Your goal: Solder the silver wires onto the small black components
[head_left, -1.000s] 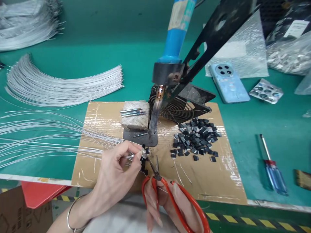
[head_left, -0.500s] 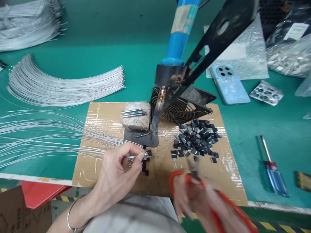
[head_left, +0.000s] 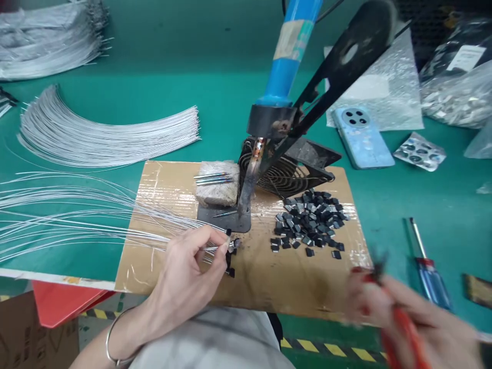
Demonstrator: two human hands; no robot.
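My left hand (head_left: 192,271) is closed in a pinch at the cardboard's lower middle. Between thumb and index finger sits the end of a thin white wire with a small metal-and-black connector (head_left: 233,245). Beside the fingertips, more black connectors (head_left: 230,271) are on the ends of white wires (head_left: 169,218) that trail off to the left. At the lower right, my right hand (head_left: 400,307) is closed around red-handled pliers (head_left: 403,328). Their dark tips point up and away; motion blurs the hand and the tool.
A soldering iron (head_left: 282,66) stands on a black holder over the cardboard (head_left: 269,287). Behind it is a fan (head_left: 284,174), with a solder-topped block (head_left: 217,189) alongside. Loose black connectors (head_left: 313,220), a phone (head_left: 363,138), a screwdriver (head_left: 432,279) and a wire bundle (head_left: 115,141) lie around.
My right hand has swung right with the pliers, from in front of the loose connectors to near the screwdriver. My left hand keeps its pinch in almost the same place.
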